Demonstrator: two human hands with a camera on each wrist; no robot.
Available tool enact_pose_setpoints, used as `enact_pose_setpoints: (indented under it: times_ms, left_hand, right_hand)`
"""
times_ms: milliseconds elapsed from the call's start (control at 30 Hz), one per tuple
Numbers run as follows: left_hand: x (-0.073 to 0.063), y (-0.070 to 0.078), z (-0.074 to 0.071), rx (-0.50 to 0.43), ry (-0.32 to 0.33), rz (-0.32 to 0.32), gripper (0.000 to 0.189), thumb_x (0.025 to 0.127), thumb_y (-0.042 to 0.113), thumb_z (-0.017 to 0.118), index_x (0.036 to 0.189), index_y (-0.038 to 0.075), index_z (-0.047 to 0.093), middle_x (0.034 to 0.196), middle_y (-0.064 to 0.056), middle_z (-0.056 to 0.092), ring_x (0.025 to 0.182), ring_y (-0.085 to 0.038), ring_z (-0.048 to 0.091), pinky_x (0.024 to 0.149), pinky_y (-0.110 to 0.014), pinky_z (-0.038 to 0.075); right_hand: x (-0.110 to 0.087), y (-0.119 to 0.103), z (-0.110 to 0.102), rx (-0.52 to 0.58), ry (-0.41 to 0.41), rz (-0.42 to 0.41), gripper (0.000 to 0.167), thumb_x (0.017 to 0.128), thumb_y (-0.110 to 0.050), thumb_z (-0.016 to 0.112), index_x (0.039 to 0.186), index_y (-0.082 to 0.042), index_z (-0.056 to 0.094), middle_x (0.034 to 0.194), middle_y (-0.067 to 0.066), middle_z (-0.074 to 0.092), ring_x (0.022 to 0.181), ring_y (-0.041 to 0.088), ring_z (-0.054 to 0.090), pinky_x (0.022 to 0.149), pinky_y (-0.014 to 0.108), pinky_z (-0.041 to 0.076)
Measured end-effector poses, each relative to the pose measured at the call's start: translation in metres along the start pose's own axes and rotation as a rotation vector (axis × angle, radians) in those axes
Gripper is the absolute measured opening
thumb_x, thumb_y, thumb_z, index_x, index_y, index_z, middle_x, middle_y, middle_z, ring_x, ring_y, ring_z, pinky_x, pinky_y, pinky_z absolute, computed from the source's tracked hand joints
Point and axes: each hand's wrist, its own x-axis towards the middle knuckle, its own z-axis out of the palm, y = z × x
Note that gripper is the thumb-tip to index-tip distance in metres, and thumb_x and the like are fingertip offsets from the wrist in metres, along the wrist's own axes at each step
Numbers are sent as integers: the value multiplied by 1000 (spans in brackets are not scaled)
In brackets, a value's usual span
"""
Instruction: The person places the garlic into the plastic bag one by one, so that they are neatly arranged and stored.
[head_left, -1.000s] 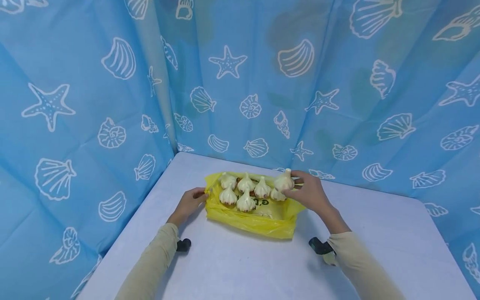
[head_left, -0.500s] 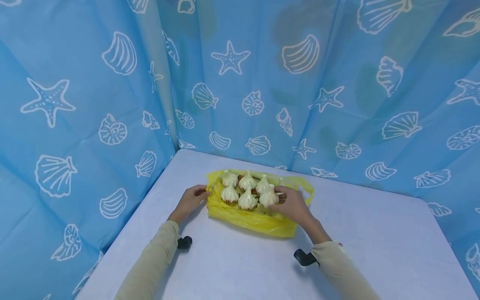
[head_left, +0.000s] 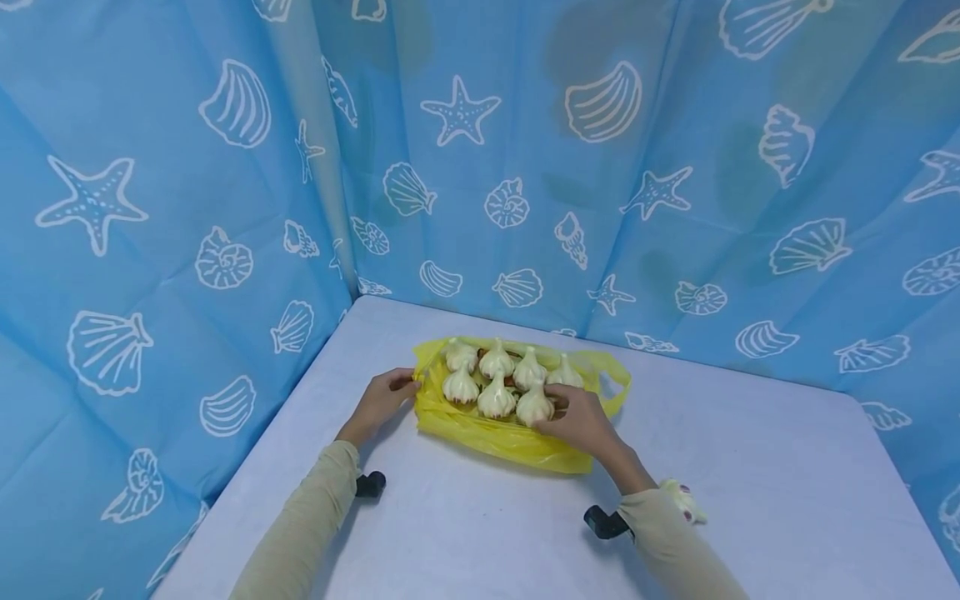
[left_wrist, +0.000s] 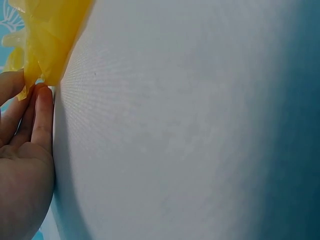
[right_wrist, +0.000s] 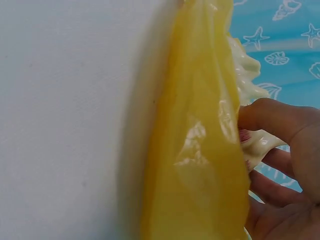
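A yellow plastic bag lies opened out on the table, with several white garlic bulbs in rough rows on it. At its left end my left hand pinches the bag's edge between thumb and fingers; the left wrist view shows the yellow film caught there. My right hand holds a garlic bulb at the front right of the group. In the right wrist view, the bag's raised front side partly hides that bulb, whose purple-streaked base shows by the thumb.
Another garlic bulb lies on the white table beside my right sleeve, partly covered by it. Blue curtains printed with shells and starfish stand along the table's back and left sides. Black camera mounts jut from both wrists.
My right hand has carried the garlic bulb from above the bag's right end leftward and down into the front row. The loose bulb by my sleeve shows more. My left hand stays put.
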Motion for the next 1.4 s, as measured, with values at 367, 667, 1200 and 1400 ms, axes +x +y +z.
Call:
enact_pose_setpoints:
  times_ms: [367, 667, 1200, 1400]
  left_hand:
    - [-1, 3, 1, 2, 0, -4, 36, 95, 29, 63, 126, 13, 62, 125, -7, 61, 117, -25, 53, 103, -43, 44]
    - [1, 4, 1, 0, 4, 6, 35, 95, 29, 63, 126, 12, 62, 123, -7, 61, 115, -25, 53, 102, -43, 45]
    - [2, 3, 1, -5, 1, 0, 35, 95, 27, 63, 127, 11, 62, 122, -7, 61, 114, -25, 54, 101, -42, 45]
    - [1, 2, 1, 9, 2, -18, 37, 95, 29, 63, 128, 11, 61, 125, -8, 60, 116, -25, 53, 103, -44, 43]
  right_hand:
    - [-2, 4, 4, 5, -20, 18, 63, 75, -22, 85, 129, -1, 60, 121, 12, 64, 99, 23, 64, 83, 38, 56]
    - [-2, 5, 2, 0, -25, -21, 65, 77, -23, 84, 132, -1, 58, 125, 14, 62, 102, 26, 64, 85, 39, 55]
    - [-4, -1, -19, 0, -32, 2, 66, 78, -27, 83, 134, -6, 56, 130, 14, 60, 111, 31, 61, 89, 43, 54]
    - [-20, -4, -52, -17, -13, -15, 61, 81, -24, 79, 134, -3, 55, 130, 17, 58, 114, 36, 59, 88, 46, 53]
